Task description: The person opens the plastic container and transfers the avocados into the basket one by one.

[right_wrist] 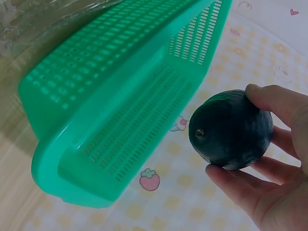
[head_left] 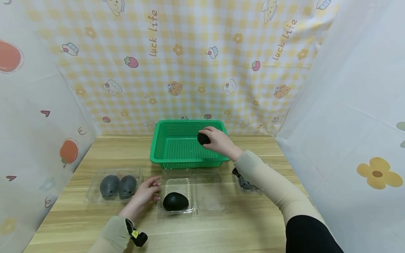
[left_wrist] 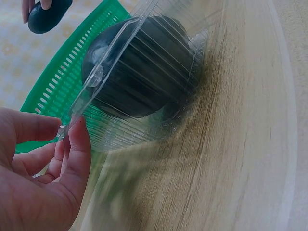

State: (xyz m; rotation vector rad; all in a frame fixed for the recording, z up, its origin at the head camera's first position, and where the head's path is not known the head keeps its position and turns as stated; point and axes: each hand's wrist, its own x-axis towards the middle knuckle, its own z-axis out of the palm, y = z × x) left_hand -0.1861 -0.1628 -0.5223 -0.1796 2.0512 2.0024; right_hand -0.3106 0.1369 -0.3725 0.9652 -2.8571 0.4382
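My right hand point(head_left: 218, 140) grips a dark avocado point(right_wrist: 231, 130) above the right side of the green basket point(head_left: 190, 163). Its stem end shows between the fingers in the right wrist view. Another dark avocado point(head_left: 175, 201) lies in the near part of an open clear plastic box point(head_left: 191, 181), whose flat lid point(head_left: 210, 193) is folded out to the right. At the box's left edge, my left hand point(head_left: 147, 193) pinches the rim between thumb and fingers point(left_wrist: 79, 149), as the left wrist view shows.
To the left stands a clear box point(head_left: 98, 175) with two dark avocados point(head_left: 118, 186) inside. Another clear box point(head_left: 248, 186) with dark contents sits at the right, partly behind my right forearm. A patterned cloth point(head_left: 190, 70) hangs behind the wooden table point(head_left: 190, 235).
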